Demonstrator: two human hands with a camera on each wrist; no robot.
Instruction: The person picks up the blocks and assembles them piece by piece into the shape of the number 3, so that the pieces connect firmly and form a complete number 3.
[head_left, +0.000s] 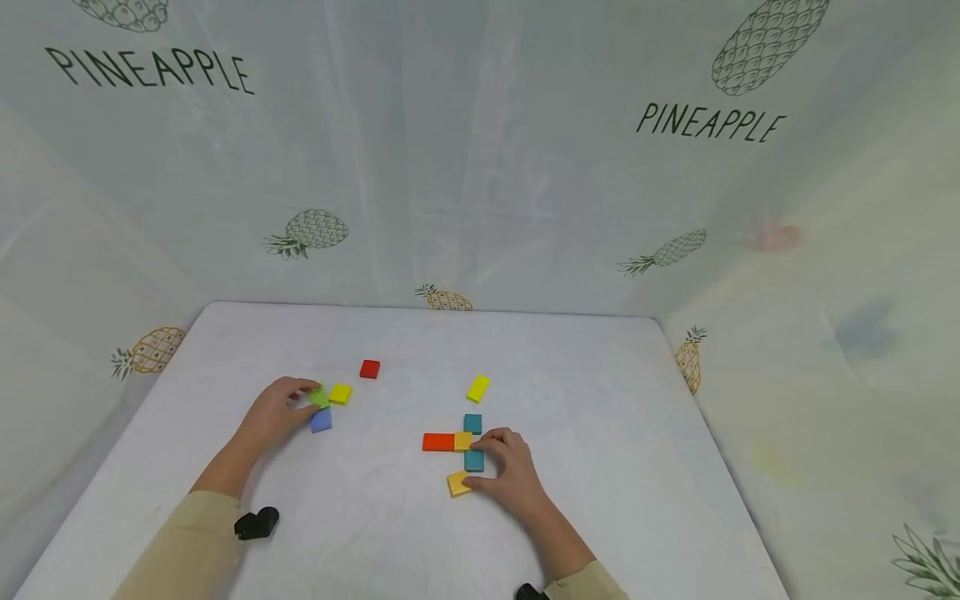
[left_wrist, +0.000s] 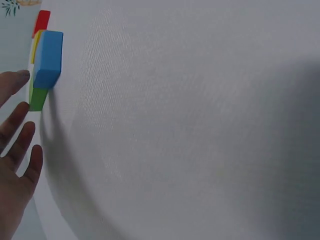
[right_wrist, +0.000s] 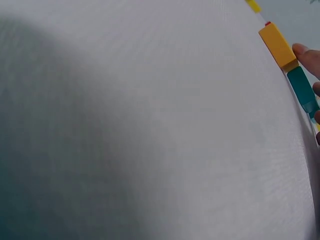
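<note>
Beige sleeves [head_left: 180, 542] nearest, over bench [head_left: 367, 533]. Left hand [head_left: 272, 417]: fingers pinch green block [head_left: 321, 397]; blue block [head_left: 321, 421] and yellow block [head_left: 341, 394] just beside. Right hand [head_left: 513, 473]: fingers loose, spread apart, thumb touching near orange block [head_left: 455, 485]. Beyond: near teal block [head_left: 474, 462], far orange block [head_left: 462, 442] touching red-orange block [head_left: 438, 442], far teal block [head_left: 472, 424]. Well apart: red block [head_left: 370, 369], bright yellow block [head_left: 478, 389].

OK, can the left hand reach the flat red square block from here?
Probably yes: the left hand, at the green block, looks able to clear the low yellow square block near the way to the red block.
</note>
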